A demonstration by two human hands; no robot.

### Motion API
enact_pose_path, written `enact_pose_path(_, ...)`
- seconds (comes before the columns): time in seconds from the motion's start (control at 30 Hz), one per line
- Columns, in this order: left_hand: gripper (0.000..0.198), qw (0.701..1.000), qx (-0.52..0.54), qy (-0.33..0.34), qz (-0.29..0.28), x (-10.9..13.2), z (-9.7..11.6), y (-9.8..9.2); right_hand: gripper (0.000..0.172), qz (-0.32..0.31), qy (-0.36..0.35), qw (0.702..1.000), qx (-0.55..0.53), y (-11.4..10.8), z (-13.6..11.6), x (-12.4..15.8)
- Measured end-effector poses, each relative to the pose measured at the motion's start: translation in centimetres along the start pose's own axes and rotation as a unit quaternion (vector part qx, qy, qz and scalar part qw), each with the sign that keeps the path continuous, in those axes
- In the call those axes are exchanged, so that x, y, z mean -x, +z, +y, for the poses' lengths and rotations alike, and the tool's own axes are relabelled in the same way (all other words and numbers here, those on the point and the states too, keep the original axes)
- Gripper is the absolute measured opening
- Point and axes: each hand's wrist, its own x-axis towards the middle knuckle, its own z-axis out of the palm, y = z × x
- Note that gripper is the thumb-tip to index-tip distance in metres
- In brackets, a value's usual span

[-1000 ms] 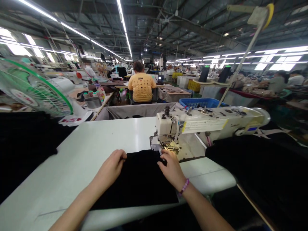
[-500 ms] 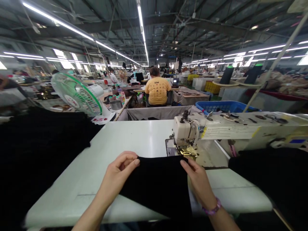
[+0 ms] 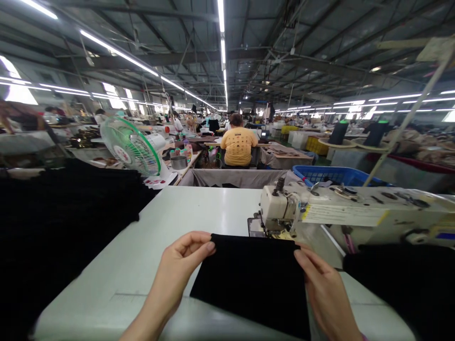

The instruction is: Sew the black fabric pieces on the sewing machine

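Between my two hands a piece of black fabric is stretched out, its top edge nearly straight. My left hand pinches the upper left corner between thumb and fingers. At the upper right corner my right hand does the same. The fabric's lower part hangs down over the front of the pale table. Just behind the top edge stands the head of a sewing machine; the fabric hides part of its needle area.
A pile of black fabric lies on the left, another dark heap on the right. Beyond the table are a green-rimmed fan, a blue basket and thread cones. A person in a yellow shirt sits ahead.
Both hands have shifted right, my right hand further, so the fabric's top edge is spread wider and hides more of the needle area. The whole view has tilted upward slightly.
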Motion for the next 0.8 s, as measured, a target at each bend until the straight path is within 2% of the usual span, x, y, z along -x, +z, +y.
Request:
enact_pose_path(0.13,0.033,1.000,0.016,0.012,0.001,0.1,0.0,0.2,0.050,0.027,0.043,0.996,-0.068,0.9,-0.9,0.4)
enact_pose_path(0.23,0.032,1.000,0.018,0.016,0.014,0.2,0.2,0.3,0.048,0.023,0.048,0.996,-0.077,1.1,-1.2,0.6)
enact_pose_path(0.4,0.032,1.000,0.002,0.023,0.020,0.1,0.3,0.3,0.044,-0.016,0.009,0.999,-0.046,0.5,-0.9,0.3)
enact_pose_path(0.6,0.036,0.998,0.009,0.037,0.053,-0.6,-0.7,0.3,0.037,0.004,-0.041,0.999,0.005,0.9,-1.7,0.4)
enact_pose_path(0.7,0.040,0.996,0.024,0.027,0.082,-1.5,-1.7,-0.3,0.033,-0.008,-0.049,0.999,-0.007,1.5,-2.7,0.6)
enact_pose_path(0.8,0.037,0.996,0.021,0.046,0.071,-2.5,-2.9,-1.0,0.031,-0.012,-0.038,0.998,-0.051,2.0,-3.1,0.5)
